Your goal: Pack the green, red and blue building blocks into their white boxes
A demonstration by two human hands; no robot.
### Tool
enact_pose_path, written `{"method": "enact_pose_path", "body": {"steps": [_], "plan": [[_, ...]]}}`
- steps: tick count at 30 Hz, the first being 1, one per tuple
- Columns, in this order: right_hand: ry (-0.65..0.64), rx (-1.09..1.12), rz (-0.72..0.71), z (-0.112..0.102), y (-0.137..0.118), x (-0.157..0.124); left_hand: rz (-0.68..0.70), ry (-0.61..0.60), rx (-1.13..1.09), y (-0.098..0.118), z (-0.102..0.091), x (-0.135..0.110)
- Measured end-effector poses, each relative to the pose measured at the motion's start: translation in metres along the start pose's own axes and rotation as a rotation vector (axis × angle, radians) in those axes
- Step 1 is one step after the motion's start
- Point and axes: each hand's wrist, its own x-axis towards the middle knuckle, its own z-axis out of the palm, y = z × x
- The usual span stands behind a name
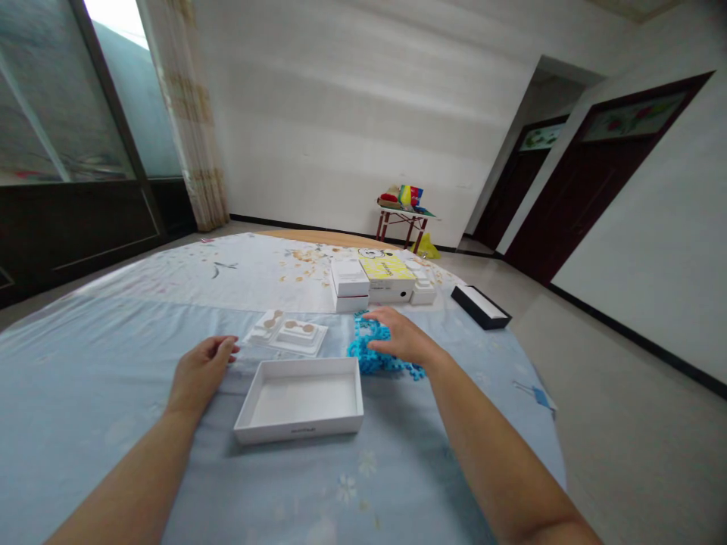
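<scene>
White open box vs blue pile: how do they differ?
Colour: the white open box is white, the blue pile bright blue.
Shape: the box is a straight-walled rectangle; the pile is an irregular heap of small pieces.
Hands: the right hand is at the pile, while neither hand is on the box.
Shared: both lie on the tablecloth.

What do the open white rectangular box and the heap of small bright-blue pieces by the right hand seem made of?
Open white rectangular box: probably stiff cardboard, smooth and fairly matte, judging by its thin, straight walls.
Heap of small bright-blue pieces: likely plastic, given the even, saturated colour; too small to tell the finish.
</scene>
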Motion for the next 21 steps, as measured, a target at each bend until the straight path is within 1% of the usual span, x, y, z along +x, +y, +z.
{"method": "enact_pose_path", "body": {"steps": [2,4,6,8,12,15,16,18,21], "plan": [[0.131,0.033,0.055,-0.005,0.007,-0.011,-0.008,-0.017,0.016,0.004,-0.002,-0.002],[0.186,0.042,0.108,-0.008,0.013,-0.020,-0.011,-0.036,0.026,0.008,-0.003,-0.004],[0.174,0.028,0.141,-0.010,0.017,-0.027,-0.012,-0.041,0.036,0.011,-0.004,-0.005],[0.125,0.002,0.155,-0.008,0.016,-0.029,-0.014,-0.045,0.051,0.012,-0.005,-0.005],[0.018,-0.041,0.161,0.001,0.007,-0.025,-0.007,-0.042,0.062,0.011,-0.005,-0.004],[-0.017,-0.061,0.155,0.007,0.001,-0.020,-0.005,-0.050,0.048,0.011,-0.005,-0.005],[-0.012,-0.060,0.153,0.006,0.002,-0.019,-0.011,-0.050,0.046,0.011,-0.005,-0.005],[0.038,-0.052,0.161,0.003,0.007,-0.019,-0.020,-0.044,0.051,0.011,-0.005,-0.005],[0.178,-0.044,0.207,-0.006,0.025,-0.023,-0.019,-0.044,0.061,0.011,-0.004,-0.004]]}}
